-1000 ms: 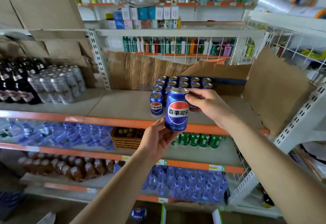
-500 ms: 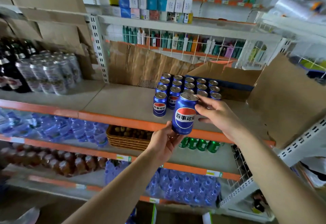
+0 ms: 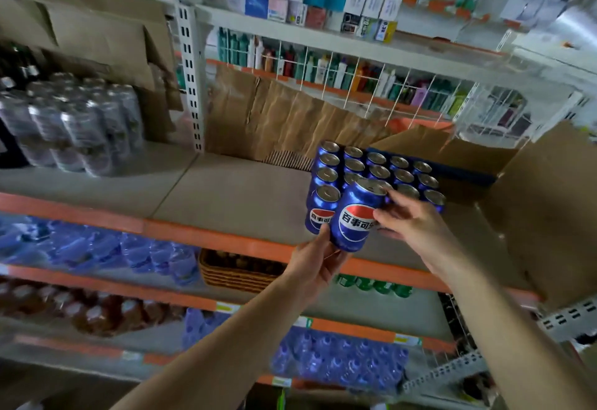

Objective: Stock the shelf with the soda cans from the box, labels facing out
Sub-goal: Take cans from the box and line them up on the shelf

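Both gripping one blue can (image 3: 353, 216), left hand (image 3: 318, 267) beneath, right hand (image 3: 408, 220) at 3 o'clock, over grey shelf (image 3: 226, 196), cardboard (image 3: 290, 119) at 12.

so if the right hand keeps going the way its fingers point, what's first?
The held can: the right hand already pinches its right side, fingers pointing left. Past it, likely the front shelf can.

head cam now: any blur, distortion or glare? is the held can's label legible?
Head view: edges smear with motion blur, the wrapped cans at left soft; wide-angle bending bows the shelf edge; the held can is sharp, label legible, right hand covering its right edge, left hand beneath; glare only on can tops.
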